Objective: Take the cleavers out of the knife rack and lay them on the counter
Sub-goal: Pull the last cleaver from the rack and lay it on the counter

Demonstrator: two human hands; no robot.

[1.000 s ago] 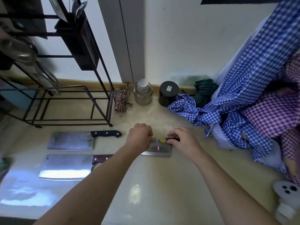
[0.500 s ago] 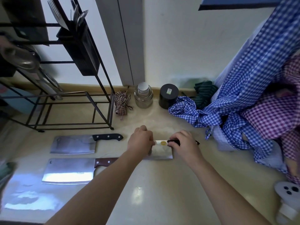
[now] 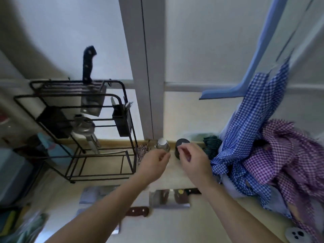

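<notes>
A black wire knife rack [image 3: 73, 130] stands on the counter at the left. One cleaver [image 3: 91, 100] hangs in its top slot, its black handle sticking up. A small cleaver [image 3: 168, 198] with a yellow sticker lies flat on the counter below my hands. Left of it lies another cleaver blade [image 3: 98, 193], partly hidden by my left arm. A brown cleaver handle [image 3: 137, 211] shows under that arm. My left hand [image 3: 154, 163] and my right hand [image 3: 194, 162] hover above the counter, empty, fingers loosely curled and apart.
A glass jar [image 3: 162, 145] and a black canister [image 3: 182, 143] stand against the wall behind my hands. Blue and purple checked cloths [image 3: 263, 155] are piled at the right. A black utensil holder [image 3: 122, 120] hangs on the rack. A white object [image 3: 296, 235] sits at bottom right.
Both hands have let go of the small cleaver and risen off the counter. My view has tilted upward, bringing the rack's top and the hanging cleaver into sight.
</notes>
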